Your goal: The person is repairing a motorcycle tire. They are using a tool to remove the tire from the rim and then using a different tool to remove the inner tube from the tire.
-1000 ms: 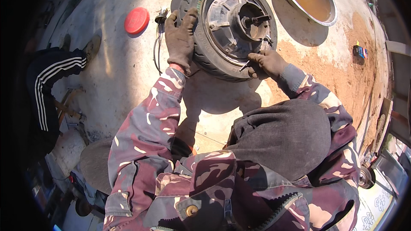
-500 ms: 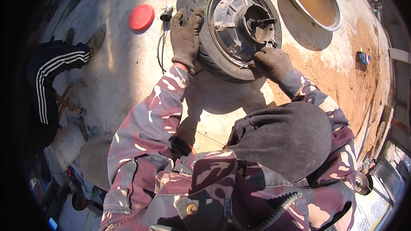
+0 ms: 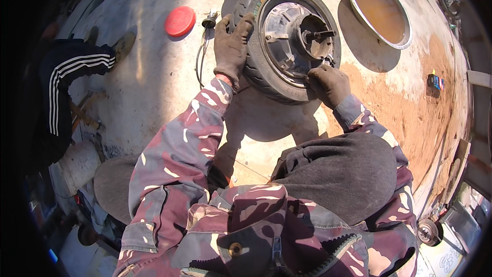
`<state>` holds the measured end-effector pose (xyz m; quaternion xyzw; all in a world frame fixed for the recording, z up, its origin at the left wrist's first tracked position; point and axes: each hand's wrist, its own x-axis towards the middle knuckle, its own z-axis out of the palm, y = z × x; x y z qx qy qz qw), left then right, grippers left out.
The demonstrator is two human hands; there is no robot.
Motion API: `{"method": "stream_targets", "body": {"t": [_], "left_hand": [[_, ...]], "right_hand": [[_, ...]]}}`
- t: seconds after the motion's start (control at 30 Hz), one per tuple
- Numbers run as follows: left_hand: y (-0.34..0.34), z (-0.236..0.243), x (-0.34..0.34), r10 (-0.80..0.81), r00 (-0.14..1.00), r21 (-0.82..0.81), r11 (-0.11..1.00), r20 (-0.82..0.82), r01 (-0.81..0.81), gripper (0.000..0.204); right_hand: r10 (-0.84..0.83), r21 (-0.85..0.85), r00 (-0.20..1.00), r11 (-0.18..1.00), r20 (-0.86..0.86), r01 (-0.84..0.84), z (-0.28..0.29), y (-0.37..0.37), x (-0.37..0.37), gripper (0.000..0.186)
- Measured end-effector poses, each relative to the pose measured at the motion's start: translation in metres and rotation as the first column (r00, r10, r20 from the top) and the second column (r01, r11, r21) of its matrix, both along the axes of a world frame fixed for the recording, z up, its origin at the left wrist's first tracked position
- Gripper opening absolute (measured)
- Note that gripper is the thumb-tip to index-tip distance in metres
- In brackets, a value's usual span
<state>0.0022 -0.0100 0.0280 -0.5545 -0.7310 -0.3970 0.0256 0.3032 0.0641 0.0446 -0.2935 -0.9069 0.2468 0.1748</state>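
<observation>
Wheel [image 3: 281, 46]: It is sitting on the ground [image 3: 154, 102] ahead of the person, with its middle tilting up and right, probably so both hands are reaching it easily.
Left hand [image 3: 230, 48]: Gloved fingers are spreading over the tyre [image 3: 266, 69] at its left edge, not clenching, likely steadying it.
Right hand [image 3: 329, 84]: Gloved fingers are curling tight by the lower right edge, seeming to be grasping a thin metal stick [image 3: 298, 75]; the fist is hiding most of it.
Rod [image 3: 323, 35]: It is poking out above the right hand, taking up space there.
Plug [image 3: 209, 21]: It is lying just beside the left hand, leaving little room.
Basin [image 3: 404, 44]: It is holding brown water, well apart from the right hand.
Knees [image 3: 335, 177]: They are leaving a gap below the wheel.
</observation>
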Motion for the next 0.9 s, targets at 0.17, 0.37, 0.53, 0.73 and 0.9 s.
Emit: {"method": "stream_targets", "body": {"t": [0.17,0.37,0.53,0.73,0.9], "left_hand": [[-0.002,0.000,0.002,0.015,0.998,-0.009,1.000,0.059,-0.015,0.057],[-0.004,-0.007,-0.003,0.008,0.999,0.018,1.000,0.050,-0.009,0.055],[-0.003,-0.017,-0.006,-0.083,0.990,0.041,0.996,0.112,0.079,0.042],[-0.001,-0.052,-0.017,-0.061,0.990,0.038,0.998,0.127,0.056,0.040],[0.002,-0.051,-0.014,-0.066,0.834,0.055,0.998,0.548,0.043,0.040]], "right_hand": [[-0.224,-0.227,0.971,0.953,-0.086,0.199,0.001,-0.004,0.000,0.013],[-0.299,-0.491,0.948,0.813,0.111,0.314,0.005,-0.018,0.021,0.018],[-0.241,-0.482,0.917,0.792,0.317,0.374,0.030,-0.013,0.034,0.032],[-0.170,-0.450,0.937,0.841,0.307,0.300,0.038,-0.012,0.040,0.037],[-0.183,-0.487,0.921,0.803,0.345,0.342,0.042,-0.011,0.032,0.038]]}}
